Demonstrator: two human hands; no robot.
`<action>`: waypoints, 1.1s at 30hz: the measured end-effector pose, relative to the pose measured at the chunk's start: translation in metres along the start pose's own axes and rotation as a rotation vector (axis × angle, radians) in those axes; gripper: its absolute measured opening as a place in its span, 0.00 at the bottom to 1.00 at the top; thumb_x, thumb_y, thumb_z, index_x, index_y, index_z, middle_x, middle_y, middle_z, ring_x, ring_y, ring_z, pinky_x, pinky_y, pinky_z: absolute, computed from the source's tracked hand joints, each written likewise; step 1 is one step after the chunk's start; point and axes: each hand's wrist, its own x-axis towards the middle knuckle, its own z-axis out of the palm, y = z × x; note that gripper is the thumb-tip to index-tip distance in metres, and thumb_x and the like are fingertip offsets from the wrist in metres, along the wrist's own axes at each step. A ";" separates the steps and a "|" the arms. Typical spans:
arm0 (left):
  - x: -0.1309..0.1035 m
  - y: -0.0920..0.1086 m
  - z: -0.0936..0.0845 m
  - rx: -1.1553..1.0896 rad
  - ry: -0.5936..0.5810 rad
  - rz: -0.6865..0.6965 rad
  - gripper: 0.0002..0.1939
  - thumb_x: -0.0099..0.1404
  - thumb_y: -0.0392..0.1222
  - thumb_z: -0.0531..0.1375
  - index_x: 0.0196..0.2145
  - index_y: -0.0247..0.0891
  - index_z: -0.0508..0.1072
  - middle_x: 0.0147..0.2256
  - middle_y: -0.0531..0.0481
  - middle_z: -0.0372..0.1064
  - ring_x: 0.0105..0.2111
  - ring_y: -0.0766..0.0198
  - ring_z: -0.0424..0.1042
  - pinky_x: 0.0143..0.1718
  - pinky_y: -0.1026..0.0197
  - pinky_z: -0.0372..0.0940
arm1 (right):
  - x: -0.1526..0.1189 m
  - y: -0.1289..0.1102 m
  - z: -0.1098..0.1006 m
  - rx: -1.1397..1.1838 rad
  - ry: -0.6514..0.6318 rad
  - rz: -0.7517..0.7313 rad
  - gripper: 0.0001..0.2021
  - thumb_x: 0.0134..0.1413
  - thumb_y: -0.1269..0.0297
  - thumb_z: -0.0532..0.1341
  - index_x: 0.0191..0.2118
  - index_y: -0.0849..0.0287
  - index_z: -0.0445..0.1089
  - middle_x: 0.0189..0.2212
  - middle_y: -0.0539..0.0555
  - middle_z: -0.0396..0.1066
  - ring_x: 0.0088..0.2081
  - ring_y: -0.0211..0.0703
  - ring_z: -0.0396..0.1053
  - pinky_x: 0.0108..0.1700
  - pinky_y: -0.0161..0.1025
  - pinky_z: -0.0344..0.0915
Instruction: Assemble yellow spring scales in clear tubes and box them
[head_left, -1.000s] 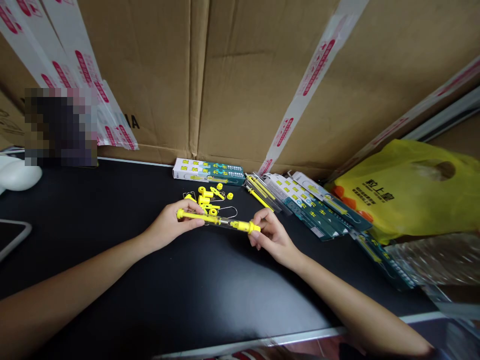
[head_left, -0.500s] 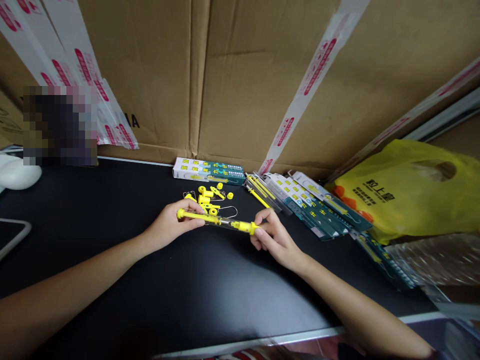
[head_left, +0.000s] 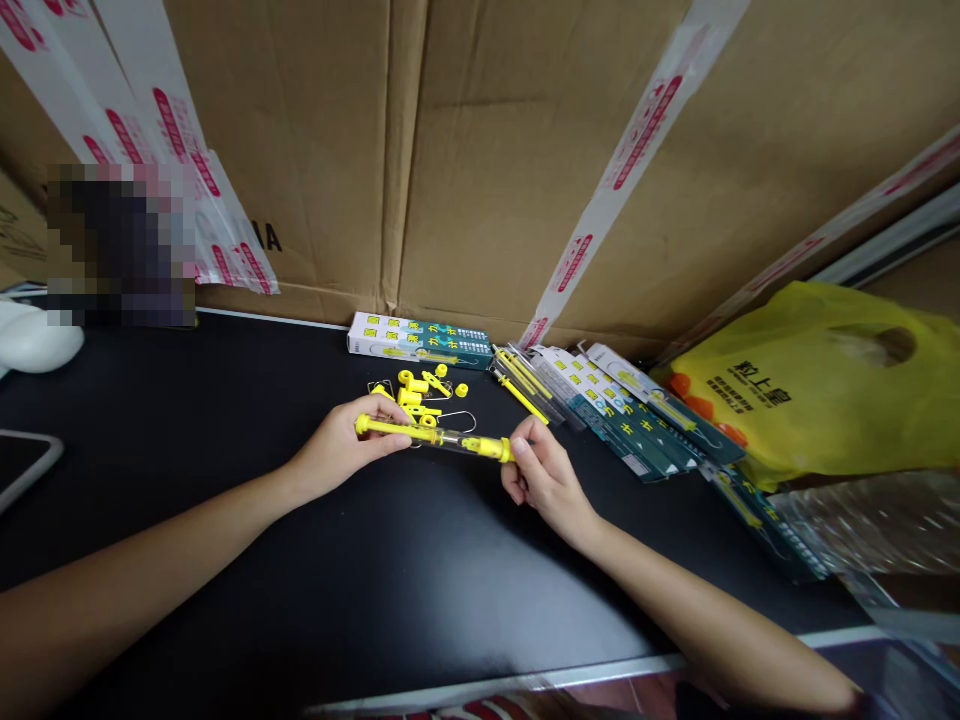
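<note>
A clear-tubed spring scale (head_left: 450,439) with yellow inner parts lies nearly level between my two hands, above the black table. My left hand (head_left: 346,446) is closed around its left end, thumb along the tube. At the other end, my right hand (head_left: 546,474) pinches the tip beside the yellow end cap, thumb against curled fingers; what sits inside that pinch is hidden. Just behind the tube, loose yellow plastic parts (head_left: 412,388) lie in a small heap with wire hooks (head_left: 459,416) and springs among them.
Printed boxes (head_left: 418,341) stand at the back, and more boxes (head_left: 619,410) fan out on the right beside clear tubes with yellow rods (head_left: 523,383). A yellow plastic bag (head_left: 817,390) and a clear ribbed bottle (head_left: 877,515) are far right. A tablet-like device (head_left: 26,465) lies left.
My right thumb and fingers have closed more tightly at the spring scale's right end; the fingers were more spread before. My left hand keeps its hold. The view has shifted slightly.
</note>
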 end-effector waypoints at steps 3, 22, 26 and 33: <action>0.000 -0.001 0.000 -0.001 0.000 0.009 0.10 0.55 0.44 0.64 0.34 0.38 0.72 0.32 0.53 0.71 0.29 0.67 0.67 0.31 0.64 0.63 | 0.000 0.002 0.003 -0.081 0.104 -0.054 0.17 0.63 0.48 0.50 0.29 0.55 0.53 0.13 0.40 0.53 0.15 0.30 0.47 0.19 0.30 0.46; -0.001 -0.002 0.001 0.015 -0.015 0.005 0.11 0.55 0.45 0.64 0.35 0.38 0.72 0.33 0.52 0.71 0.30 0.66 0.68 0.32 0.64 0.63 | 0.006 -0.007 -0.011 -0.103 0.020 -0.049 0.15 0.62 0.48 0.51 0.38 0.55 0.57 0.25 0.47 0.62 0.22 0.34 0.60 0.22 0.33 0.60; 0.000 -0.001 0.001 -0.007 0.012 -0.002 0.11 0.55 0.45 0.64 0.34 0.38 0.72 0.31 0.53 0.71 0.30 0.66 0.68 0.32 0.64 0.64 | 0.002 -0.005 -0.022 -0.302 -0.068 -0.240 0.13 0.58 0.58 0.60 0.44 0.53 0.55 0.33 0.51 0.64 0.30 0.39 0.65 0.31 0.38 0.66; 0.001 -0.001 0.000 -0.005 0.005 -0.003 0.11 0.55 0.45 0.64 0.34 0.37 0.72 0.30 0.53 0.70 0.28 0.67 0.66 0.30 0.65 0.62 | 0.001 -0.001 -0.025 -0.355 -0.056 -0.298 0.07 0.61 0.62 0.57 0.42 0.54 0.58 0.34 0.53 0.66 0.33 0.40 0.68 0.36 0.40 0.67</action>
